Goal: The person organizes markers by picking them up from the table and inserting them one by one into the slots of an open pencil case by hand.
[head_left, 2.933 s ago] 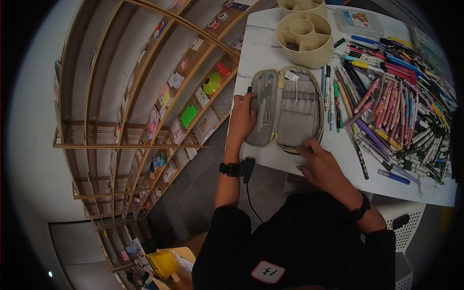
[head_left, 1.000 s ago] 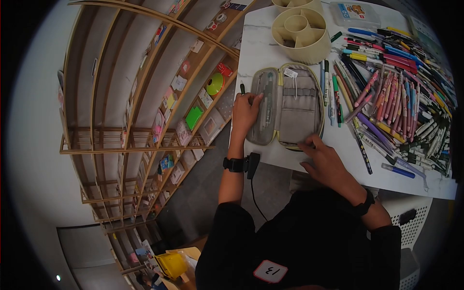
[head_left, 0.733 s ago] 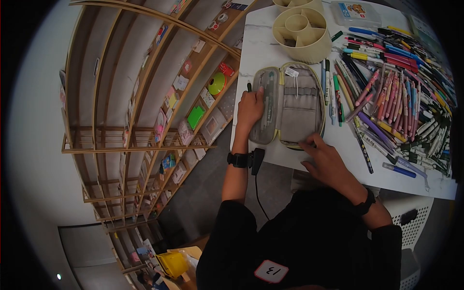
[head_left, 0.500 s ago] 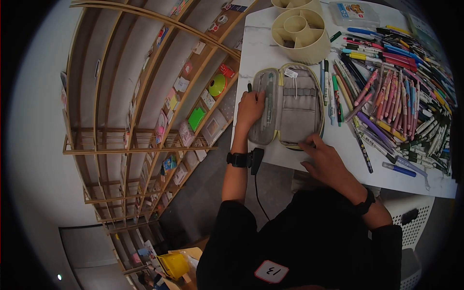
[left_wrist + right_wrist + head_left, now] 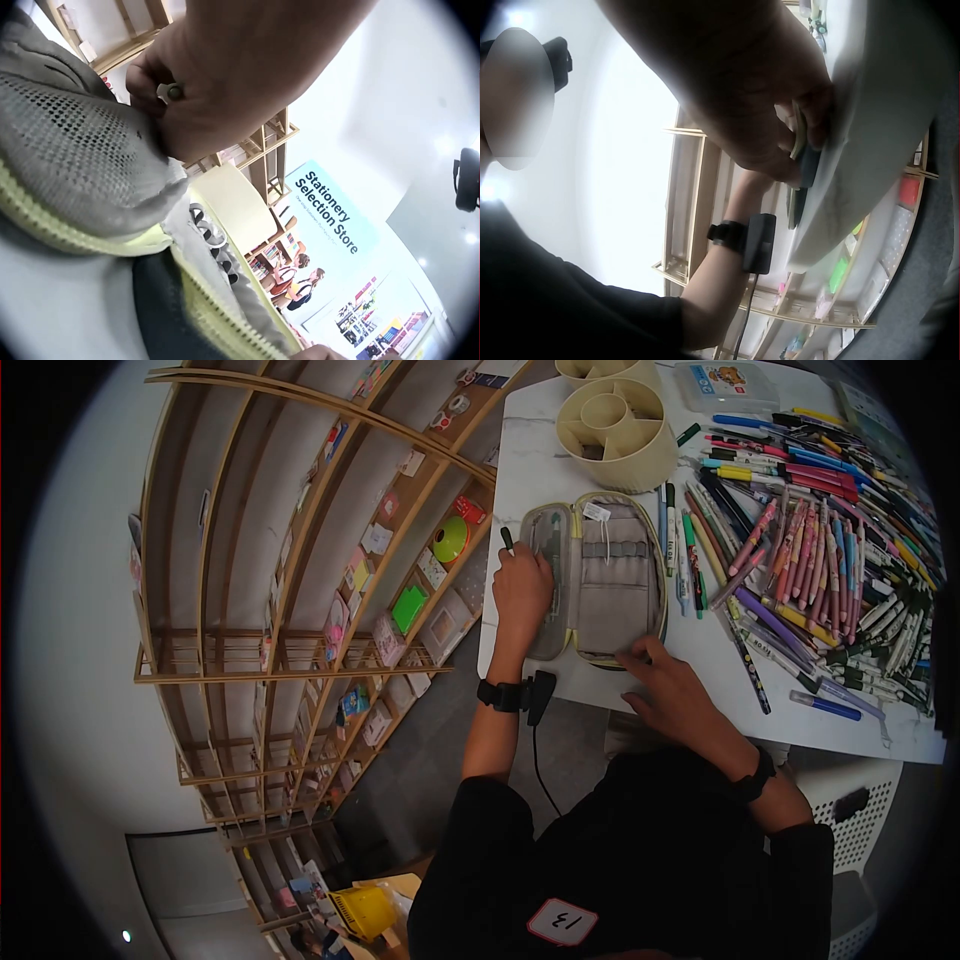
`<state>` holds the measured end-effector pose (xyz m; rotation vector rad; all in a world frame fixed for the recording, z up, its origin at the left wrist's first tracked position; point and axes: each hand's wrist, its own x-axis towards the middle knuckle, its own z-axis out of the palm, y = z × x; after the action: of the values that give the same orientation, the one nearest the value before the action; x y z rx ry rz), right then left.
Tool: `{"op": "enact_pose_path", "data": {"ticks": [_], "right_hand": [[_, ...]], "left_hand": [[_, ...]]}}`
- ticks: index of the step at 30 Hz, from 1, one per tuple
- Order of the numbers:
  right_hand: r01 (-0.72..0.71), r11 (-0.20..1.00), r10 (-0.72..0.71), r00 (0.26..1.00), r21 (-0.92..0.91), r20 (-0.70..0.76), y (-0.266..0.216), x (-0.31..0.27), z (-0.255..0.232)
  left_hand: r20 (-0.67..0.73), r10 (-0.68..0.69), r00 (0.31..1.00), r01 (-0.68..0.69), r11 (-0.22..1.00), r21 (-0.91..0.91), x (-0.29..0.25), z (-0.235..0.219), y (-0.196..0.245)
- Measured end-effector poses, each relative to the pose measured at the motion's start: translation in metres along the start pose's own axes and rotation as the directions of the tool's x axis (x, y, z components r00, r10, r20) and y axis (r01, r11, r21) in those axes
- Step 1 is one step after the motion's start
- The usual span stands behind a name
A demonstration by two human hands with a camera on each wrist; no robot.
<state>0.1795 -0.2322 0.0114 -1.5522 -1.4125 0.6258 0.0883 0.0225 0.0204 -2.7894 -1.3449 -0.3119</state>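
A grey pencil case (image 5: 615,615) with a yellow-green zip lies unfolded on the table in the head view. Its left half is a mesh pocket (image 5: 548,640), through which several pens show. My left hand (image 5: 522,592) is over the outer edge of this pocket and grips a pen (image 5: 507,538); the dark end pokes out past the knuckles. In the left wrist view the pen's round end (image 5: 172,91) shows between curled fingers, close above the mesh (image 5: 75,142). My right hand (image 5: 678,690) pinches the case's near edge, fingers and thumb around the rim (image 5: 799,135) in the right wrist view.
A large heap of pens (image 5: 820,560) covers the table's right side, with several pens (image 5: 688,565) lying beside the case. Beyond the case stands a cream divided pen holder (image 5: 620,445), another behind it. A clear plastic box (image 5: 730,388) lies at the back.
My left hand has shifted slightly right over the mesh pocket and turned, its back now upward, still with the pen. My right hand stays at the case's near edge.
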Motion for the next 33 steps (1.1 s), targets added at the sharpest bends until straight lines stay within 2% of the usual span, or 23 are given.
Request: {"op": "enact_pose_path", "data": {"ticks": [10,12,16,19,24,25,27,30,33], "right_hand": [[-0.021,1.0,0.021,1.0,-0.022,0.019,0.001,-0.001,0.001],[-0.031,0.999,0.031,0.999,-0.018,0.027,0.001,-0.001,-0.001],[-0.015,1.0,0.015,1.0,-0.012,0.013,0.004,-0.001,0.001],[-0.002,1.0,0.002,1.0,0.001,0.002,0.004,-0.002,-0.001],[-0.054,0.999,0.054,0.998,0.006,0.04,0.006,-0.002,0.001],[-0.049,0.999,0.049,0.998,0.007,0.036,0.007,-0.002,0.001],[-0.054,0.999,0.054,0.998,0.002,0.043,0.006,-0.002,0.0],[-0.05,0.999,0.05,0.998,-0.008,0.04,0.008,-0.002,0.001],[-0.038,0.999,0.038,0.999,-0.012,0.031,0.008,-0.002,0.001]], "left_hand": [[0.048,0.046,0.998,-0.038,0.986,-0.162,0.005,-0.005,-0.003],[-0.006,0.084,0.996,-0.083,0.973,-0.217,0.007,-0.006,-0.002],[0.032,0.069,0.997,-0.059,0.965,-0.257,0.014,-0.011,-0.002],[-0.051,0.089,0.995,-0.101,0.947,-0.304,0.017,-0.005,-0.007],[0.017,-0.011,1.0,0.017,0.936,-0.351,0.019,-0.003,-0.012],[0.018,-0.013,1.0,0.018,0.937,-0.35,0.018,-0.003,-0.012],[-0.073,-0.01,0.997,-0.022,0.911,-0.413,0.018,-0.004,-0.013],[0.004,-0.032,0.999,0.031,0.911,-0.412,0.018,-0.006,-0.016],[-0.057,0.017,0.998,-0.044,0.859,-0.51,0.016,0.003,-0.027]]}}
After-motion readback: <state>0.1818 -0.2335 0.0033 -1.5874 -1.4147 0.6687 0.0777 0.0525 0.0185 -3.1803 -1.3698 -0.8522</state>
